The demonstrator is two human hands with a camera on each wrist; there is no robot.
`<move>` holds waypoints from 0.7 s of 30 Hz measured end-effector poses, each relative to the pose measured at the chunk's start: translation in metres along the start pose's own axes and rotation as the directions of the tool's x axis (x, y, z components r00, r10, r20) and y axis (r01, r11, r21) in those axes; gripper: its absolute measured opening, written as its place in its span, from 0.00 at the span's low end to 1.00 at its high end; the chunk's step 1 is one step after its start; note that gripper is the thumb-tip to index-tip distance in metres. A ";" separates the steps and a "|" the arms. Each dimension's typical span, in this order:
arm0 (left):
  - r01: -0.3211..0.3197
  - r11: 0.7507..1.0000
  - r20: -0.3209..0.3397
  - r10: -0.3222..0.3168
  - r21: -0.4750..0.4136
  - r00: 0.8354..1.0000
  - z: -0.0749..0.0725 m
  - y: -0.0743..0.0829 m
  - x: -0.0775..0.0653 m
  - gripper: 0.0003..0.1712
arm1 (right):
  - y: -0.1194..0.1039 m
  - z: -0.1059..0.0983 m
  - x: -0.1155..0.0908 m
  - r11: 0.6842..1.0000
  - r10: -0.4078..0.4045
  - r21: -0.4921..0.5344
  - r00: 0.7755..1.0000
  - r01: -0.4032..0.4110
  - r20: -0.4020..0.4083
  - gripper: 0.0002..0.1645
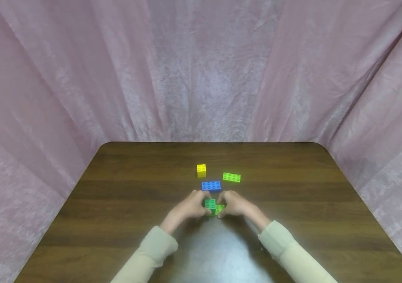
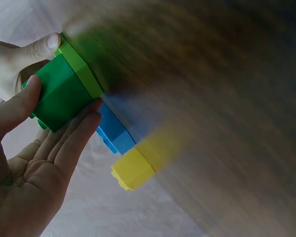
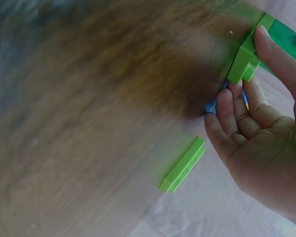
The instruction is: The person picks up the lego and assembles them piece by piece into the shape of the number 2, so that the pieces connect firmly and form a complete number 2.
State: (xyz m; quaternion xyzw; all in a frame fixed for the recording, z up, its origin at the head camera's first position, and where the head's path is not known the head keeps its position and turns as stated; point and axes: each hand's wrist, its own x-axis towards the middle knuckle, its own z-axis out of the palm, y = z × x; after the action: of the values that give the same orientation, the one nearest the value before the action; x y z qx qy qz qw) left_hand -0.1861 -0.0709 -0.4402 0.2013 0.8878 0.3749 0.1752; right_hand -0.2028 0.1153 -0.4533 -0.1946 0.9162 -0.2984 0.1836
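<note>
A dark green toy building block (image 2: 64,92) sits on one end of a thin light green brick (image 1: 220,208), near the middle of the table. My left hand (image 1: 194,204) grips the green block, thumb on one side and fingers on the opposite side. From the right, my right hand (image 1: 234,203) pinches the exposed end of the light green brick between thumb and fingers. In the right wrist view, its thumb lies on the near edge of that light green brick (image 3: 245,58). Just beyond both hands lies a blue brick (image 1: 211,186).
Farther back stands a yellow block (image 1: 201,171), left of a second thin light green brick (image 1: 231,177). All rest on a dark wooden table (image 1: 123,188). Pink-grey curtains (image 1: 208,78) hang behind the table and along its sides.
</note>
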 end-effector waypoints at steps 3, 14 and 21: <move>-0.006 1.000 0.007 0.006 -0.009 1.000 -0.002 -0.001 -0.001 0.13 | -0.001 0.000 0.000 1.000 -0.001 0.000 1.000 0.001 -0.003 0.23; 0.014 1.000 0.001 -0.014 -0.004 1.000 -0.004 -0.003 -0.001 0.14 | -0.004 0.001 0.000 1.000 -0.012 0.008 1.000 0.012 0.003 0.23; 0.005 1.000 -0.016 -0.005 0.006 1.000 -0.003 -0.007 0.001 0.16 | 0.000 0.003 0.002 1.000 -0.031 0.003 1.000 0.031 0.004 0.23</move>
State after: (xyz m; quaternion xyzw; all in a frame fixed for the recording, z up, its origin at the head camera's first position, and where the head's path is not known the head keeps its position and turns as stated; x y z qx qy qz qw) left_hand -0.1902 -0.0769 -0.4436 0.1964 0.8909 0.3734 0.1683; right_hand -0.2031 0.1130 -0.4554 -0.2089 0.9123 -0.3020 0.1811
